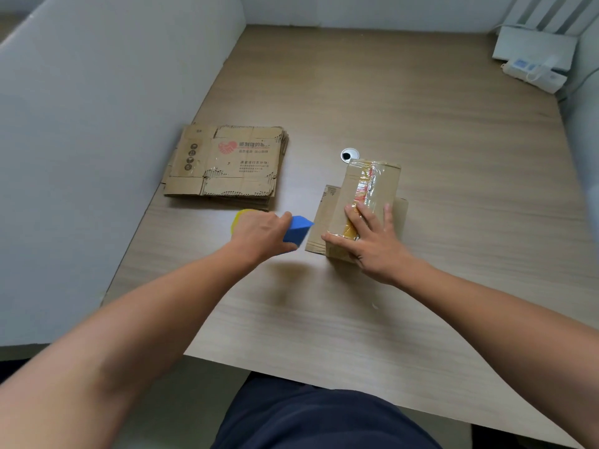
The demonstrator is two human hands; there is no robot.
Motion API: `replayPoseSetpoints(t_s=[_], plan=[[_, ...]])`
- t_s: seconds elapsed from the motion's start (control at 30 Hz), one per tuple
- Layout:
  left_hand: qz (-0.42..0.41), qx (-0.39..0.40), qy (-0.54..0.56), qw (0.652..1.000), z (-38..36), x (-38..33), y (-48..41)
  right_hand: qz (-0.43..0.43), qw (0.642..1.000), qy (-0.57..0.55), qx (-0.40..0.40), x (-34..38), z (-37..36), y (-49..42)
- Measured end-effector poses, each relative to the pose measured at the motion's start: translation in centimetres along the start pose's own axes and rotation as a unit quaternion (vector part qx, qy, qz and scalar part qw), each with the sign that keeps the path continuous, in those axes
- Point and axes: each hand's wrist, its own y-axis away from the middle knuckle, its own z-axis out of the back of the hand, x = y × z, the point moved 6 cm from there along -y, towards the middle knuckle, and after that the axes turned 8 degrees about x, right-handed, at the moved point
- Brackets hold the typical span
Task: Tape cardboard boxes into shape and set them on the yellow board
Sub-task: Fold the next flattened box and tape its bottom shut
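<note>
**Task item.** 1 brown cardboard box (382, 179), formed and carrying a strip of clear and yellow tape (366, 186) along its top, stands on the wood-grain desk (421, 303). Brown cardboard shows flat on the desk at both of its sides; whether these are its own flaps cannot be told.

**Right grip** (372, 246). Fingers straight, palm down, pressing the near end of the tape onto the box top, thumb along the near edge. Nothing is clasped.

**Left grip** (259, 233). Closed round a blue wedge-shaped tape dispenser (296, 231), whose tip sits just beside the box's left side. A yellow rounded part (239, 217) shows behind this grip, mostly hidden.

**Governing relation.** The box lies directly under the right grip and to the right of the left grip. Its long axis runs away from the person, leaning slightly right. The right grip is the nearer, being already in contact.

**Judgement.** Taping looks near complete; placement is outstanding. The yellow board is not in view, so its direction cannot be stated.

**Clearances.** Bare desk beyond and to the right of the right grip. Ahead of the left grip lies 1 stack of flattened printed cardboard boxes (227, 163), backed by a white partition (97, 124). A round cable grommet (350, 154) sits just past the box's far end.
</note>
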Motion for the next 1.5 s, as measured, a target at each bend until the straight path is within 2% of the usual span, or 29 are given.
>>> replayPoseSetpoints(t_s=[0.07, 0.17, 0.23, 0.3, 0.37, 0.47, 0.7, 0.87, 1.13, 1.4, 1.5], plan=[[0.035, 0.015, 0.031, 0.999, -0.8, 1.8, 0.4, -0.008, 1.0, 0.002, 0.013, -0.3, -0.2, 0.3], [0.067, -0.031, 0.075, 0.994, -1.4, 3.2, 1.7, -0.036, 0.999, -0.019, 0.027, 0.2, -0.3, 0.5], [0.1, -0.043, 0.105, 0.989, -1.6, 3.4, 2.3, -0.045, 0.998, -0.041, 0.009, 1.0, 0.3, 0.0], [0.142, -0.048, 0.135, 0.979, -2.0, 3.7, 2.8, 0.002, 0.999, -0.006, -0.032, 2.0, 0.6, -0.9], [0.184, -0.05, 0.164, 0.968, -2.2, 4.3, 3.3, 0.097, 0.99, 0.06, -0.081, 2.5, 0.4, -1.6], [0.211, -0.046, 0.188, 0.958, -3.3, 5.0, 3.9, 0.17, 0.98, 0.073, -0.076, 1.8, 0.3, -2.6], [0.27, -0.023, 0.31, 0.911, -6.4, 6.9, 4.0, 0.118, 0.988, 0.006, -0.097, 1.8, 0.7, -2.8], [0.304, 0.004, 0.361, 0.881, -9.9, 9.5, 3.3, 0.107, 0.989, 0.014, -0.105, 1.8, 0.2, -3.2], [0.345, 0.032, 0.388, 0.854, -13.6, 10.5, 1.6, 0.076, 0.985, 0.004, -0.156, 2.4, 0.8, -3.4], [0.352, 0.015, 0.397, 0.847, -14.3, 10.2, 0.6, 0.078, 0.984, 0.031, -0.157, 2.4, 0.2, -3.4], [0.367, 0.032, 0.378, 0.849, -13.9, 10.0, 1.0, 0.072, 0.988, 0.005, -0.133, 2.3, 0.4, -3.3]])
